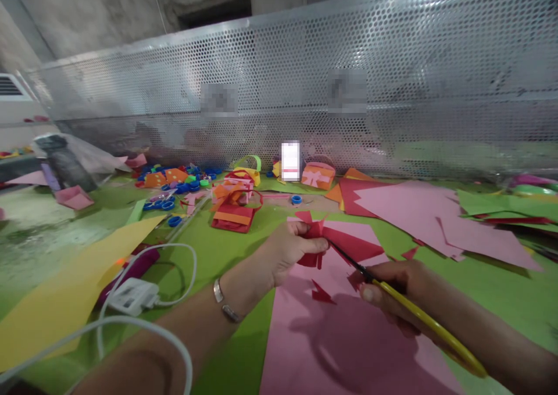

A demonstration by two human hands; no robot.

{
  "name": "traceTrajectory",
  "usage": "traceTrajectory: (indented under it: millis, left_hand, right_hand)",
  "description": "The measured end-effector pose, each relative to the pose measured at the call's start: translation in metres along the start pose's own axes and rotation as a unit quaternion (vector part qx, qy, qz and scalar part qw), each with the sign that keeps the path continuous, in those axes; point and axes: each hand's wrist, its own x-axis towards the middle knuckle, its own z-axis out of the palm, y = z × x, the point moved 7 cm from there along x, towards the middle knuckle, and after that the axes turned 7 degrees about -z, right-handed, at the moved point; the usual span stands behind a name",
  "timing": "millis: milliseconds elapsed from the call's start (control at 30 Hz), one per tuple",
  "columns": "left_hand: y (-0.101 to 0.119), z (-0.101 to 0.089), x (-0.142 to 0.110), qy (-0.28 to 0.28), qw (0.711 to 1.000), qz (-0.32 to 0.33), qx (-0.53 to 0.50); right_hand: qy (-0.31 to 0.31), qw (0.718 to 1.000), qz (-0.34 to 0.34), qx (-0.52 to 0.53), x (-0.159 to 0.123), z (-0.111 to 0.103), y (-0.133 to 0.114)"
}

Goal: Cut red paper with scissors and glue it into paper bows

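"Where's the red paper point(355, 245)?"
"Mid-scene, above the pink sheet point(292, 354), pinched in the nearly closed left hand point(285, 252)."
"Right hand point(407, 276)?"
"Curled round yellow-handled scissors point(429, 319), blades at the paper."
"Progress?"
"Partly cut, I'd judge: scraps point(321, 293) lie nearer; a broad piece looks untrimmed."

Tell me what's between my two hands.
Scissor blades reach from the right hand to red paper in the left hand, over pink paper; the head view shows it.

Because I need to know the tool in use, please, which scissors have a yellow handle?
The scissors held in the right hand, with dark blades at the red paper; the loose scissors beyond the left hand show blue handles.
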Motion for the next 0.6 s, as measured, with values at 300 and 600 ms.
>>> traceTrajectory:
  millis: [300,600]
  left_hand:
    - [-0.0036,-0.0015,0.0061,-0.024,1.0,-0.009,0.006]
    - [0.0016,0.0043,-0.0016,-0.019,0.999,-0.02,-0.018]
  right_hand:
    - [-0.012,1.0,-0.015,0.001,-0.003,0.0025,-0.0071]
    - [-0.007,1.0,-0.003,0.006,-0.0003,-0.0011,-0.0018]
